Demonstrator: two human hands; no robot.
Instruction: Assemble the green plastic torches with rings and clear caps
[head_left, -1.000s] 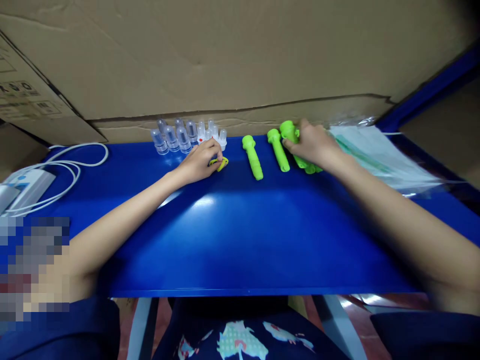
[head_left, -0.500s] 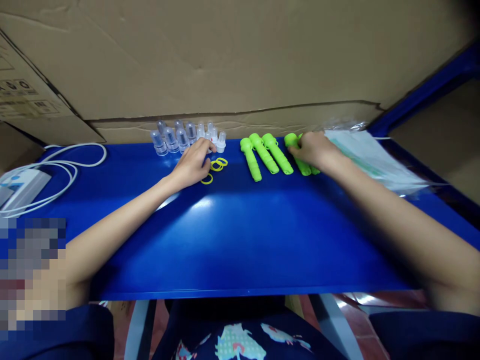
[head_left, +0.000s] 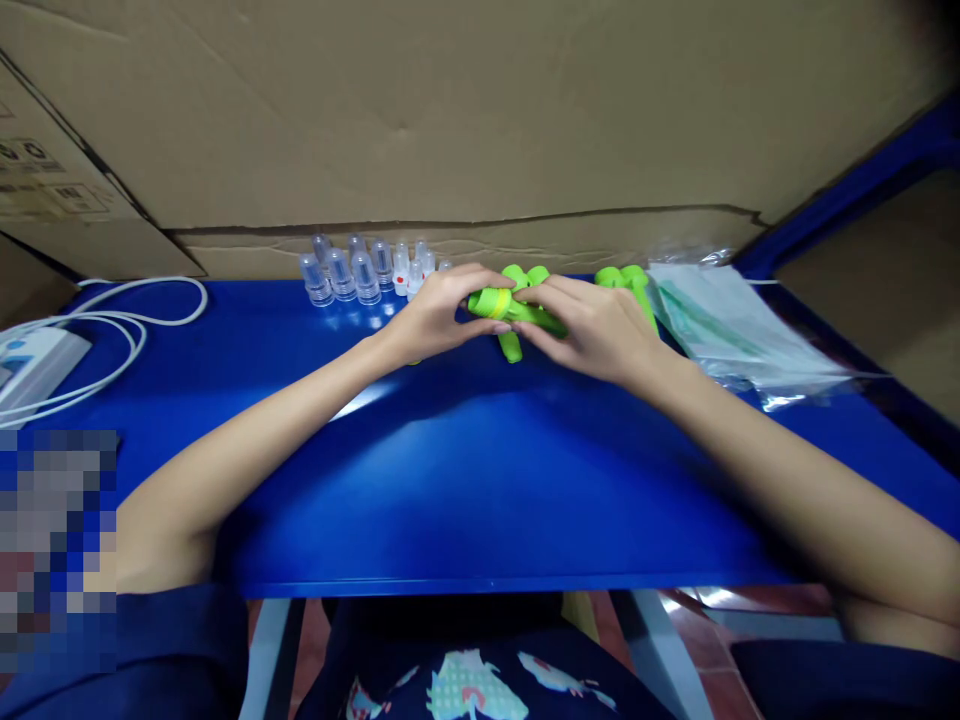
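Holding a green tube (head_left: 517,311) over the far part of the blue table (head_left: 465,470), both hands are meeting at centre. Left hand (head_left: 439,312) is curling its fingers narrowly around the left end; right hand (head_left: 600,315) is closing its fingers on the shaft. A yellow ring (head_left: 500,303) is circling the tube near the left end. Step in hand, I am judging: seating the ring; the next move is calling for a steady right grip and even finger pressure. Counting from where I am standing: one tube being held, two tube heads (head_left: 514,273) showing behind, two more tubes (head_left: 637,285) lying right; six clear caps (head_left: 341,275); at least four white-based caps (head_left: 402,270), the left hand hiding some; one plastic bag (head_left: 750,320)
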